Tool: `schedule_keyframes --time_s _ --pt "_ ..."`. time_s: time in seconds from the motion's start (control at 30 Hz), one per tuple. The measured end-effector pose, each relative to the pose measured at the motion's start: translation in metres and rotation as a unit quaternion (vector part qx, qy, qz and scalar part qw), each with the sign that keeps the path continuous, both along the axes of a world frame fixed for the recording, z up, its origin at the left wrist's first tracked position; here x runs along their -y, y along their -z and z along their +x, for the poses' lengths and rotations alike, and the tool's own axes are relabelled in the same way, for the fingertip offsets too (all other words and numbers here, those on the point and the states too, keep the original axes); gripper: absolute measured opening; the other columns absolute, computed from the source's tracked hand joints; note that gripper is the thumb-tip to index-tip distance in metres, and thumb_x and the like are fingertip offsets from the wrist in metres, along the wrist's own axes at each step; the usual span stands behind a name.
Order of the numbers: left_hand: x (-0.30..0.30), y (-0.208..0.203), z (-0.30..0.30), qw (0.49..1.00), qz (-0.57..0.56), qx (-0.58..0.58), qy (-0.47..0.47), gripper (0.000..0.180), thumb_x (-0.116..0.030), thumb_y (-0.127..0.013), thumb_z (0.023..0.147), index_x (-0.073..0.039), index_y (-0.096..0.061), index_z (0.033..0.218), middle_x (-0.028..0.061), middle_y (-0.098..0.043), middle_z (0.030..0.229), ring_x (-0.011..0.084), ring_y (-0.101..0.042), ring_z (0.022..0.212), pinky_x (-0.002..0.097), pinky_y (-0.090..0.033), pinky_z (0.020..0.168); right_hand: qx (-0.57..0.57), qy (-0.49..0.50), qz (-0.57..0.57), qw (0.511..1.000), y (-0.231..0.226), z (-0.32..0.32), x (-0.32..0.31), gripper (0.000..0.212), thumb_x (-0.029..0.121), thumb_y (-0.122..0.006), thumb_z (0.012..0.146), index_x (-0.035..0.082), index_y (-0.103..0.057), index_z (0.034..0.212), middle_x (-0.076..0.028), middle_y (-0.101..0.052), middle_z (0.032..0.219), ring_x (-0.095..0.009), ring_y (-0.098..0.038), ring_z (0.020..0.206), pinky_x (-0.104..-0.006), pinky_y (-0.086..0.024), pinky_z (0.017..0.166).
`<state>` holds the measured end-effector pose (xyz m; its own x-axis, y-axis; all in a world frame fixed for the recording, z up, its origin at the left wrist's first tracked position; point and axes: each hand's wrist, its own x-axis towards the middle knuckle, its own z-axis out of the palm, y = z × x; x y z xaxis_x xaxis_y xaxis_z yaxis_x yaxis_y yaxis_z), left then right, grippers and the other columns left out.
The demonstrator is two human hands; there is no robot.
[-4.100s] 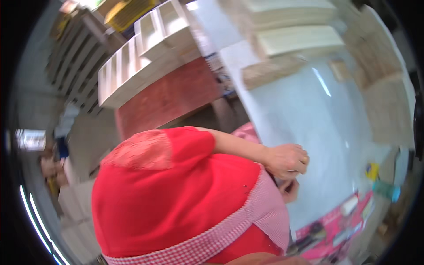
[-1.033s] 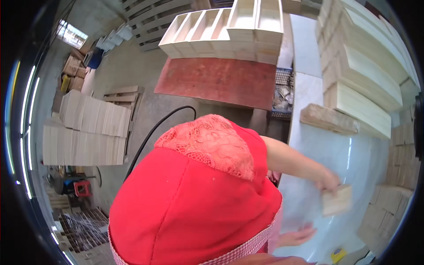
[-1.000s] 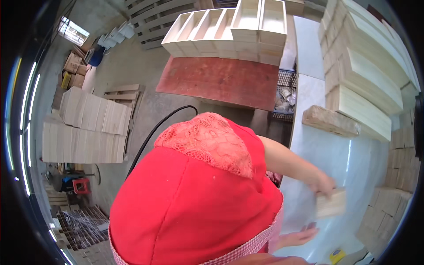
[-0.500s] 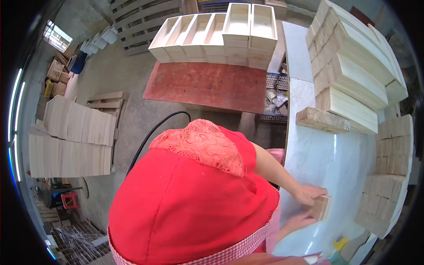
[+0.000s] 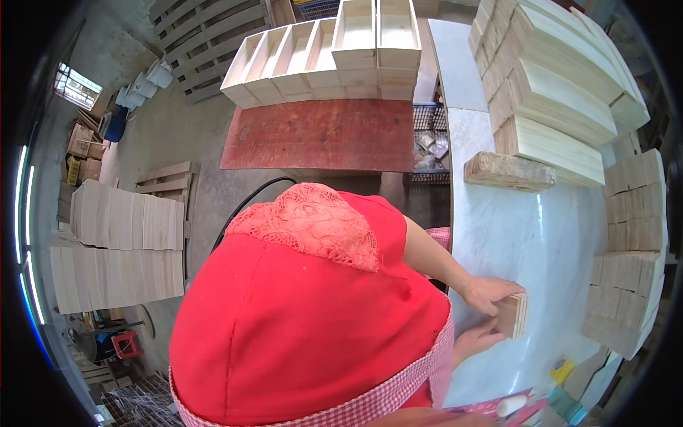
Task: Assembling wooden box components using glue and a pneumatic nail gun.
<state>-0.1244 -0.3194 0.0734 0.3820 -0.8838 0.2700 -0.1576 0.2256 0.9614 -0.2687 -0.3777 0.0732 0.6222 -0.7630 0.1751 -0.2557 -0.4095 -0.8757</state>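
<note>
A small stack of thin wooden boards (image 5: 510, 317) stands on the pale worktop, its layered edges turned to the right. My left hand (image 5: 491, 294) reaches over its far side, fingers along the top edge and thumb against the near face. From the near side my right hand (image 5: 478, 339) grips the stack's lower corner, the thumb toward the left hand. Both hands are closed on the boards, and part of the stack is hidden behind the fingers.
The marbled worktop (image 5: 548, 249) carries a rough wooden block (image 5: 509, 171), tall board piles (image 5: 562, 107) and smaller stacks (image 5: 622, 277) at right. A yellow item (image 5: 562, 369) and a green bottle-like item (image 5: 567, 406) lie near the front. Open wooden boxes (image 5: 320, 60) stand on a red board (image 5: 313, 135).
The whole view has shifted, so the surroundings sit differently in the picture. Both hands remain on the stack, whose layered edges now show more plainly.
</note>
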Motion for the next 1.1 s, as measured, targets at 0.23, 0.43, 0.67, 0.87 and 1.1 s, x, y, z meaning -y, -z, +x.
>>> schedule_keyframes --time_s 0.23,0.43,0.67,0.87,1.1 --pt "-0.014 0.003 -0.007 0.993 0.040 0.105 -0.046 0.074 -0.008 -0.063 0.074 -0.002 -0.029 0.139 0.0211 -0.049 0.121 0.0368 -0.050 0.114 0.0447 -0.042 0.096 0.005 0.027 -0.020 0.999 0.010 -0.001 -0.007 0.048 0.024 -0.049 0.102 -0.007 -0.037 0.135 -0.027 -0.049 0.132 -0.034 -0.051 0.121 -0.0418 -0.042 0.098" --pt "-0.014 0.004 -0.007 0.992 0.045 0.109 -0.051 0.075 -0.011 -0.064 0.074 -0.001 -0.028 0.139 0.0211 -0.050 0.118 0.0373 -0.052 0.112 0.0444 -0.042 0.094 0.009 0.050 -0.058 0.997 0.007 0.002 -0.012 0.037 0.017 -0.049 0.101 -0.010 -0.045 0.126 -0.027 -0.055 0.121 -0.036 -0.057 0.109 -0.0429 -0.045 0.091" --pt "-0.012 0.006 -0.009 0.993 0.034 0.097 -0.059 0.073 -0.011 -0.064 0.071 -0.002 -0.032 0.136 0.0209 -0.052 0.114 0.0382 -0.053 0.109 0.0445 -0.043 0.093 -0.014 0.062 -0.048 0.997 0.006 0.001 -0.011 0.039 0.017 -0.050 0.100 -0.010 -0.044 0.128 -0.027 -0.056 0.122 -0.037 -0.058 0.108 -0.0429 -0.047 0.088" --pt "-0.012 0.007 -0.010 0.992 0.031 0.103 -0.071 0.071 -0.012 -0.064 0.071 -0.002 -0.033 0.135 0.0210 -0.053 0.113 0.0381 -0.053 0.108 0.0452 -0.044 0.092 0.004 0.056 -0.041 0.998 0.020 -0.002 -0.003 0.041 0.018 -0.050 0.100 -0.009 -0.042 0.130 -0.027 -0.056 0.122 -0.037 -0.059 0.108 -0.0434 -0.048 0.087" --pt "-0.012 0.005 -0.008 0.992 0.042 0.104 -0.058 0.073 -0.012 -0.064 0.072 0.000 -0.031 0.136 0.0214 -0.052 0.115 0.0382 -0.053 0.109 0.0449 -0.044 0.093 0.030 0.058 -0.021 0.998 0.019 -0.001 -0.004 0.041 0.019 -0.049 0.101 -0.009 -0.042 0.130 -0.028 -0.055 0.123 -0.037 -0.058 0.110 -0.0438 -0.047 0.089"
